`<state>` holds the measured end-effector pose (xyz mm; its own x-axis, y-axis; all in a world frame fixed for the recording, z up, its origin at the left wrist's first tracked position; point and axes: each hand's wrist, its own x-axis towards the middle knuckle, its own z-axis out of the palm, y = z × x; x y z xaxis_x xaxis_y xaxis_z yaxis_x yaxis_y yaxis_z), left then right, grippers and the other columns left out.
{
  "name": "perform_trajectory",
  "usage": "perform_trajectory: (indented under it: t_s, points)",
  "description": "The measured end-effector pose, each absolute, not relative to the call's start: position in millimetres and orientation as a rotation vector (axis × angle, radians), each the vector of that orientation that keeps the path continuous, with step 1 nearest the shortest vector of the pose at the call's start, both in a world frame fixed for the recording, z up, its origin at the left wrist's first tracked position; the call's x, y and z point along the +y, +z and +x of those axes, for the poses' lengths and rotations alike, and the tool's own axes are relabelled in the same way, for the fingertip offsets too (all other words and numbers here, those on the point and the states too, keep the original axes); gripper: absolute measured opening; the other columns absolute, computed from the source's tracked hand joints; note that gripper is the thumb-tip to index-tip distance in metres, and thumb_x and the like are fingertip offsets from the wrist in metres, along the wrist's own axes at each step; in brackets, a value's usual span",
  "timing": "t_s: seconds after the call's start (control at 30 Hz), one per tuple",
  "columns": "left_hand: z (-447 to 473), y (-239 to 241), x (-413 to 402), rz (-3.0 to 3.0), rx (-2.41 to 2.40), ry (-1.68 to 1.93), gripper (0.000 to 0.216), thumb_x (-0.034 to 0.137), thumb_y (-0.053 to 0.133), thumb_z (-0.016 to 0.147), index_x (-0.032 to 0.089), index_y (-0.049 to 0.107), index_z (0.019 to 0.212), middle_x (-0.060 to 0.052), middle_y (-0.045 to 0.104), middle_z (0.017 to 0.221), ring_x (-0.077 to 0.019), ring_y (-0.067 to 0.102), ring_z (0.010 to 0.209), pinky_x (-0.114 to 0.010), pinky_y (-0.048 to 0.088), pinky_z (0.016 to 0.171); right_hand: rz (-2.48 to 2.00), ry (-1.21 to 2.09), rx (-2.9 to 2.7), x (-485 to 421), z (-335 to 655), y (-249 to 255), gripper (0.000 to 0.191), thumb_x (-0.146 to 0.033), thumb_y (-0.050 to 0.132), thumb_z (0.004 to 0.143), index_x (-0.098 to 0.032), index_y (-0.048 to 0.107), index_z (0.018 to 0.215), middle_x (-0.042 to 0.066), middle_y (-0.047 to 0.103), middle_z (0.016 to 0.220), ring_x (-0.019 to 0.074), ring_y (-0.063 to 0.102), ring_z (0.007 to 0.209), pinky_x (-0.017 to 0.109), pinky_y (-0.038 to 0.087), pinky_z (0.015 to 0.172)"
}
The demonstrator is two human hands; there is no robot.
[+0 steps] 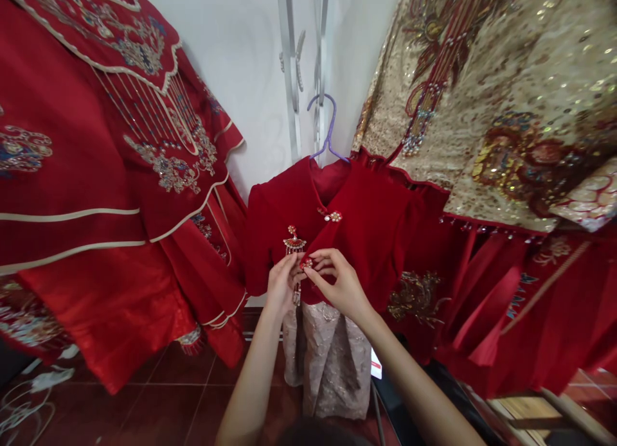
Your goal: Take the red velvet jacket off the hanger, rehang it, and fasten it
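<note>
A red short-sleeved jacket [366,227] hangs on a purple hanger [330,128], its front overlapping. At the neckline sits a jewelled flower clasp [333,216]. Below it, between my hands, is a small red and sparkling jewelled clasp [307,264] at the jacket's front edge. My right hand [340,282] pinches it between thumb and fingertips. From the other side my left hand [283,282] closes its fingers on the same spot, partly hiding it. A fan-shaped pendant brooch [294,243] is on the jacket just above my left hand, its tassels dangling behind the fingers.
Red embroidered garments [106,144] hang at the left. A gold sequinned garment [482,112] hangs at the right above red pleated cloth [477,317]. Beneath the jacket hangs a pale pinkish skirt [335,362]. White cables [29,401] lie on the dark red tiled floor [168,401].
</note>
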<state>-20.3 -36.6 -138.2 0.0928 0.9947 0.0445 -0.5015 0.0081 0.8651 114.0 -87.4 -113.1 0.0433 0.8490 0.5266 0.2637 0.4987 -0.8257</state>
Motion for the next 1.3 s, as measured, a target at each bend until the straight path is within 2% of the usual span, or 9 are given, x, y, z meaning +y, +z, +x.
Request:
perform_trajectory:
  t_s: [0.1, 0.23, 0.4, 0.63, 1.17, 1.3]
  points:
    - [-14.5, -141.0, -36.5, 1.031, 0.761, 1.435, 0.03, 0.038, 0.077, 0.067, 0.019, 0.07, 0.09, -0.002, 0.072, 0.086, -0.0128, 0.065, 0.07, -0.021, 0.05, 0.061, -0.992, 0.603, -1.472, -82.5, 107.9, -116.1, 0.022, -0.037, 0.067, 0.083, -0.024, 0.058, 0.098, 0.004, 0.06, 0.097, 0.0153, 0.063, 0.083, 0.031, 0.059, 0.075]
    - [-8.0, -135.7, -37.4, 1.231, 0.871, 1.651, 0.025, 0.034, 0.072, 0.073, 0.018, 0.068, 0.092, -0.005, 0.07, 0.095, -0.0153, 0.065, 0.086, -0.025, 0.052, 0.078, -0.943, 0.676, -1.366, -75.0, 104.9, -118.6, 0.024, -0.04, 0.07, 0.08, -0.022, 0.057, 0.089, 0.002, 0.064, 0.089, 0.0149, 0.065, 0.081, 0.03, 0.059, 0.076]
    - [-11.7, -128.1, -28.4, 1.323, 0.985, 1.796, 0.039, 0.028, 0.075, 0.072, 0.02, 0.062, 0.108, -0.008, 0.064, 0.115, -0.0158, 0.064, 0.097, -0.028, 0.052, 0.085, -0.966, 0.68, -1.245, -57.5, 110.1, -117.9, 0.027, -0.043, 0.073, 0.076, -0.021, 0.06, 0.085, 0.003, 0.068, 0.085, 0.0163, 0.068, 0.081, 0.03, 0.059, 0.077]
    - [-9.0, -129.0, -13.5, 1.237, 0.85, 1.672, 0.037, 0.023, 0.076, 0.068, 0.016, 0.063, 0.102, -0.009, 0.07, 0.103, -0.0187, 0.068, 0.097, -0.037, 0.052, 0.095, -1.017, 0.559, -1.328, -25.0, 118.0, -116.0, 0.027, -0.043, 0.071, 0.076, -0.02, 0.064, 0.089, 0.004, 0.071, 0.086, 0.0169, 0.068, 0.079, 0.031, 0.059, 0.075]
    - [-10.4, -121.7, -7.6, 1.238, 0.851, 1.711, 0.034, 0.024, 0.075, 0.067, 0.015, 0.065, 0.099, -0.009, 0.073, 0.097, -0.0186, 0.07, 0.093, -0.037, 0.053, 0.094, -0.985, 0.521, -1.322, -14.9, 112.3, -113.6, 0.024, -0.041, 0.069, 0.078, -0.021, 0.065, 0.088, 0.004, 0.069, 0.087, 0.0161, 0.067, 0.078, 0.03, 0.059, 0.073]
    - [-12.8, -122.5, -8.9, 1.261, 0.854, 1.699, 0.032, 0.023, 0.074, 0.068, 0.014, 0.067, 0.099, -0.01, 0.073, 0.102, -0.0189, 0.069, 0.093, -0.037, 0.053, 0.094, -0.964, 0.582, -1.386, -22.9, 116.2, -108.1, 0.022, -0.039, 0.071, 0.077, -0.02, 0.066, 0.088, 0.004, 0.07, 0.086, 0.0159, 0.067, 0.078, 0.029, 0.058, 0.073]
